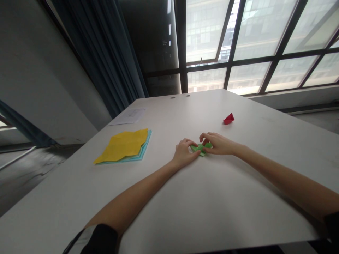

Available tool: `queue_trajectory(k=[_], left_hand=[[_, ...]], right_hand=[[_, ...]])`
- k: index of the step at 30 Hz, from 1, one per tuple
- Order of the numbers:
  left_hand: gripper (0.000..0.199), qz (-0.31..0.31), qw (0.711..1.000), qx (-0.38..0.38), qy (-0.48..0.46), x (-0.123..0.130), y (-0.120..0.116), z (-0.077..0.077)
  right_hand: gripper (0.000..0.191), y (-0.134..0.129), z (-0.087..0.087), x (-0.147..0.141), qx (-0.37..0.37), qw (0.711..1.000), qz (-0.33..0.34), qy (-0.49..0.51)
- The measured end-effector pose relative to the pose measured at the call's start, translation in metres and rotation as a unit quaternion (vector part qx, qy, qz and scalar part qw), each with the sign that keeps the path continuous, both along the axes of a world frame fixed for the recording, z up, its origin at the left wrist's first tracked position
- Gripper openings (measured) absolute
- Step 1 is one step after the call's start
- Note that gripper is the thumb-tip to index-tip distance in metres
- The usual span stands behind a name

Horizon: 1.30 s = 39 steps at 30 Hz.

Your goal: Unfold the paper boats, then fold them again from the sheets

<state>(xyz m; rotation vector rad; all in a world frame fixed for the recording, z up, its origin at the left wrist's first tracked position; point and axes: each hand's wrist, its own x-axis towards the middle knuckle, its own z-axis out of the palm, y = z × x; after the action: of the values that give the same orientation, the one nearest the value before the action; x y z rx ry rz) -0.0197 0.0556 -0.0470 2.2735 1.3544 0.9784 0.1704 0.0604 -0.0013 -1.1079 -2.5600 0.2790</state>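
A small folded piece of green paper (201, 148) lies on the white table between my two hands. My left hand (184, 152) holds its left side, the thumb along the near edge and the fingers on the far side. From the right, my right hand (215, 144) pinches the paper's right part between thumb and curled fingers. Parts of the paper are hidden under the fingers, so its exact folded shape does not show. Beyond my right hand sits a red folded paper piece (229, 119) with a pointed tip.
On the left of the white table (169, 201) a yellow sheet (123, 144) lies on light-blue sheets (144, 150). Behind them is a white printed sheet (129, 116). Two round holes mark the table's far edge. A blue curtain (106, 53) and windows stand beyond.
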Motion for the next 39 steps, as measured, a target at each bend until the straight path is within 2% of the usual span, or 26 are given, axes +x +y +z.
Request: queue_trajectory(k=[3, 8, 13, 18, 20, 24, 27, 31, 35, 39], left_hand=[[0.027, -0.002, 0.999, -0.016, 0.034, 0.0, -0.001, 0.002], [0.045, 0.002, 0.999, -0.036, 0.04, 0.0, -0.001, 0.003], [0.041, 0.001, 0.998, -0.034, 0.058, -0.001, 0.0, 0.002], [0.042, 0.007, 0.997, -0.034, 0.074, 0.0, 0.001, 0.002], [0.043, 0.012, 0.996, -0.034, 0.08, 0.0, 0.0, 0.003], [0.042, 0.017, 0.996, -0.03, 0.085, 0.002, -0.002, 0.004], [0.051, 0.019, 0.997, -0.026, 0.077, 0.001, -0.001, 0.006], [0.063, 0.024, 0.994, -0.017, 0.108, -0.005, 0.005, 0.006], [0.064, 0.034, 0.981, -0.007, 0.188, -0.01, 0.008, 0.002], [0.064, 0.022, 0.965, 0.003, 0.259, -0.009, 0.006, 0.002]], right_hand=[[0.03, 0.002, -0.003, -0.002, -0.003, 1.0, -0.015, -0.003], [0.037, 0.006, -0.013, -0.008, 0.034, 0.998, -0.031, -0.036], [0.043, 0.008, -0.019, -0.009, 0.025, 0.998, -0.036, -0.038], [0.048, 0.006, -0.012, -0.007, 0.009, 0.999, -0.027, -0.028], [0.045, 0.005, -0.008, -0.006, 0.004, 1.0, -0.018, -0.02], [0.026, 0.007, -0.003, -0.004, 0.006, 0.999, -0.001, -0.037], [0.021, 0.014, 0.001, 0.001, 0.014, 0.998, -0.003, -0.053], [0.021, 0.028, 0.015, 0.024, 0.017, 0.997, -0.038, -0.065], [0.019, 0.046, 0.028, 0.069, -0.007, 0.99, -0.108, -0.088], [0.019, 0.073, 0.023, 0.12, 0.008, 0.977, -0.182, -0.114]])
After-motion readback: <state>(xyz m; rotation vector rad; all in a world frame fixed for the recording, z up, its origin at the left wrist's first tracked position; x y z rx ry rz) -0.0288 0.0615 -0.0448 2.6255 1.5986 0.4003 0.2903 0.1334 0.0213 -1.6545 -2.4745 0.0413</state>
